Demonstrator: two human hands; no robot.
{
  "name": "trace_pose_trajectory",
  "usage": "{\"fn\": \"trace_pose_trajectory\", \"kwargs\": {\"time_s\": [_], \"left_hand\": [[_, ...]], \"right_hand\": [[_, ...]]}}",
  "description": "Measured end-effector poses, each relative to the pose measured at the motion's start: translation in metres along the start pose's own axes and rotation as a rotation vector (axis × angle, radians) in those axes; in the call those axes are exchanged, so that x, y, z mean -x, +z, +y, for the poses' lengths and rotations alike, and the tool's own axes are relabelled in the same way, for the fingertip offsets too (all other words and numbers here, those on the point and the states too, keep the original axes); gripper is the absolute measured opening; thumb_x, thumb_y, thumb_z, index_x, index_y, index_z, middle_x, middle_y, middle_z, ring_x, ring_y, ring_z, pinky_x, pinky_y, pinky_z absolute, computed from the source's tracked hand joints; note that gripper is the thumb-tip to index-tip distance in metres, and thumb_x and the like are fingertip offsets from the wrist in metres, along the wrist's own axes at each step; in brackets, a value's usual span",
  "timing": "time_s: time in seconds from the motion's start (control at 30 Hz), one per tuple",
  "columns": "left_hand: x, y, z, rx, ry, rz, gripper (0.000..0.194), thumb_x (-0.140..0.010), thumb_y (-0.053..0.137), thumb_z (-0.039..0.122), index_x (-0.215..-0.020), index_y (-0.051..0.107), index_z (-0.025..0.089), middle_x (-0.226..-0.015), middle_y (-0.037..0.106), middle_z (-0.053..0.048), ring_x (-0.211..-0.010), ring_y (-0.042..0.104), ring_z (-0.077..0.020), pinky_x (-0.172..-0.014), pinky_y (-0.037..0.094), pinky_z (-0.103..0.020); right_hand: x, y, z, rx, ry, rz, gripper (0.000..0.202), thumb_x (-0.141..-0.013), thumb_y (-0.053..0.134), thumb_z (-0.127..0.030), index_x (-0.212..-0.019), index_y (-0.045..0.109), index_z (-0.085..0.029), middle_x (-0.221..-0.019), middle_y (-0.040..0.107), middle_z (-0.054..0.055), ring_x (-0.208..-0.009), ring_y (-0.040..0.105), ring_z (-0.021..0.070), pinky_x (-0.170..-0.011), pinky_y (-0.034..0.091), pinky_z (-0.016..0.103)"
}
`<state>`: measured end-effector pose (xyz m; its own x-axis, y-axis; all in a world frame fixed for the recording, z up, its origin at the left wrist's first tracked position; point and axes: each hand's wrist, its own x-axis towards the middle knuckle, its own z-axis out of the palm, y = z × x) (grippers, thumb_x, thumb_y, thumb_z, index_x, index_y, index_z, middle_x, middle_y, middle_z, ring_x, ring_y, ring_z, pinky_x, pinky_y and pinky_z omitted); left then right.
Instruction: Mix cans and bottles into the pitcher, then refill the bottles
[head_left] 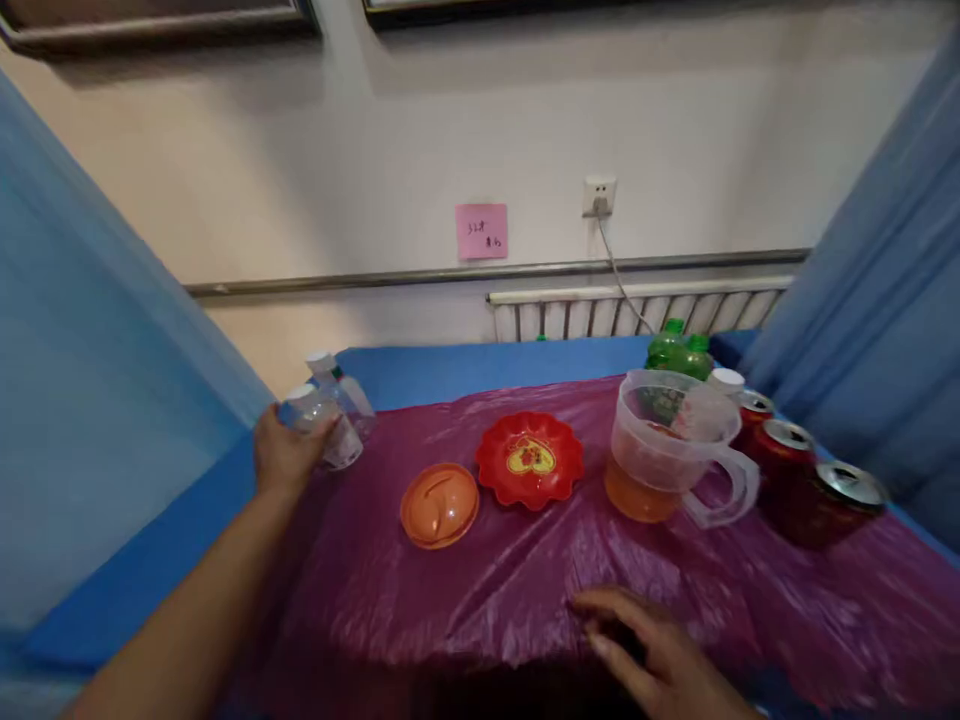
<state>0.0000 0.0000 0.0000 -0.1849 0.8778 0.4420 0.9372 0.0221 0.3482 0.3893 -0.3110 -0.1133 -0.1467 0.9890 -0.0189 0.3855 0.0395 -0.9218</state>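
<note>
My left hand (289,447) is wrapped round a clear plastic bottle (341,441) with a white cap, at the left edge of the purple sheet. Right behind it stands another clear bottle (323,366), also white-capped. My right hand (651,640) hovers low over the front of the sheet, holding nothing, its thumb and fingers apart. Between the hands lie an orange round dish (440,506) and a red scalloped plate (529,460) with a yellow design. To the right, a clear plastic measuring jug (649,465) holds an amber liquid.
Several red cans (832,505) and green bottles (667,345) crowd the right side behind the jug. A crinkled purple plastic sheet (525,580) covers the blue table (480,370). Blue curtains (862,270) hang on both sides. A wall socket (599,196) has a cord plugged in.
</note>
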Motion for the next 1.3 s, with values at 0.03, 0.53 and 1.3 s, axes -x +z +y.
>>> {"fn": "trace_pose_trajectory", "kwargs": {"time_s": [0.03,0.53,1.3], "left_hand": [[0.006,0.001,-0.001,-0.012,-0.035,0.025,0.089,-0.096,0.059,0.05,-0.146,0.019,-0.012,-0.151,0.035,-0.037,-0.143,0.037,-0.0452,-0.115,0.036,-0.058],[0.115,0.024,-0.049,-0.193,0.238,-0.427,0.064,-0.092,0.044,0.05,-0.137,0.056,0.006,-0.146,0.058,-0.019,-0.138,0.053,-0.0331,-0.117,0.04,-0.045],[0.099,0.022,-0.076,-0.365,0.267,-0.496,0.086,-0.088,0.031,0.061,-0.14,0.054,-0.003,-0.152,0.049,-0.027,-0.144,0.045,-0.0394,-0.121,0.033,-0.052]], "right_hand": [[0.003,-0.002,-0.001,-0.006,0.02,0.015,0.031,-0.099,0.054,-0.035,-0.125,0.067,-0.025,-0.124,0.072,0.009,-0.114,0.068,0.0234,-0.101,0.052,0.039],[0.013,-0.021,0.017,0.105,-0.044,0.162,0.028,-0.101,0.054,-0.04,-0.124,0.067,-0.03,-0.127,0.072,0.007,-0.117,0.068,0.0241,-0.104,0.054,0.044],[0.015,-0.037,-0.013,0.38,-0.373,0.256,0.029,-0.095,0.066,-0.031,-0.123,0.072,-0.03,-0.115,0.079,0.004,-0.103,0.076,0.0197,-0.09,0.061,0.025]]}}
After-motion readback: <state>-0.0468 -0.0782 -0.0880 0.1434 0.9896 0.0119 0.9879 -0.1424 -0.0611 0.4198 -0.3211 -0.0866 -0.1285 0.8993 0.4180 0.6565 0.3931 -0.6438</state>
